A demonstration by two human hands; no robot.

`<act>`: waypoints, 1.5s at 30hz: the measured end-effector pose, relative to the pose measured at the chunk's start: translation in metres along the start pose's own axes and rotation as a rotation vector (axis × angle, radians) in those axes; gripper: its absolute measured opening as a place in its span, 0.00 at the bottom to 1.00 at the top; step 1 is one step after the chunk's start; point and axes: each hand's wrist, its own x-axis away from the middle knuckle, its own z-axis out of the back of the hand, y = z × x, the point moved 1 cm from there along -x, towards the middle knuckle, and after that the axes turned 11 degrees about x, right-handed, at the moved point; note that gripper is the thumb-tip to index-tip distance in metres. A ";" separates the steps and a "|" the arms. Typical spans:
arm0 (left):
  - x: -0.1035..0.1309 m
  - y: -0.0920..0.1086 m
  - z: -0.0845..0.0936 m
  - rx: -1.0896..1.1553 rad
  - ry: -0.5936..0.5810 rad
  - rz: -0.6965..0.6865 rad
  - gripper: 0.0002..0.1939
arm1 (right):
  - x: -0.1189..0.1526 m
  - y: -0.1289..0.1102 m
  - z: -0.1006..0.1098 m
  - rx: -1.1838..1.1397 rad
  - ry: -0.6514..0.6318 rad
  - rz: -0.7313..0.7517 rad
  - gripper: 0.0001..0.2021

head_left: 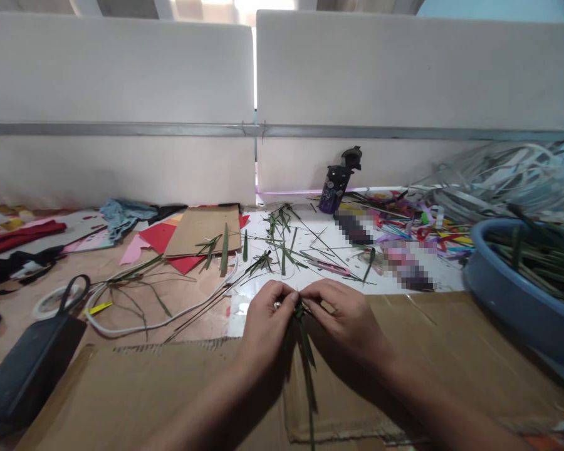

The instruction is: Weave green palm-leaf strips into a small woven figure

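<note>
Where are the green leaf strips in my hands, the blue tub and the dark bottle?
Green leaf strips (307, 348): head view, on the dangling part.
Blue tub (505, 304): head view, on the outer wall.
Dark bottle (334, 188): head view, on the body, below the lid.

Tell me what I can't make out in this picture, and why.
- Green leaf strips, head view: their pinched end is hidden by the left hand and right hand; the bottom edge cuts off the longest strip.
- Blue basin, head view: cut off by the right edge; its wall hides how deep the leaves go.
- Two pixelated patches, head view: blocky blurring hides what lies there.
</note>
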 end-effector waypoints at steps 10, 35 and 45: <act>0.001 -0.009 0.002 -0.172 -0.029 -0.095 0.12 | 0.000 0.004 0.001 0.098 -0.032 0.103 0.09; -0.002 -0.027 -0.011 0.453 0.008 0.299 0.15 | 0.001 0.002 -0.008 -0.045 0.175 0.022 0.07; 0.003 0.004 -0.002 0.117 0.007 0.017 0.04 | -0.001 0.009 -0.011 -0.340 0.020 -0.320 0.04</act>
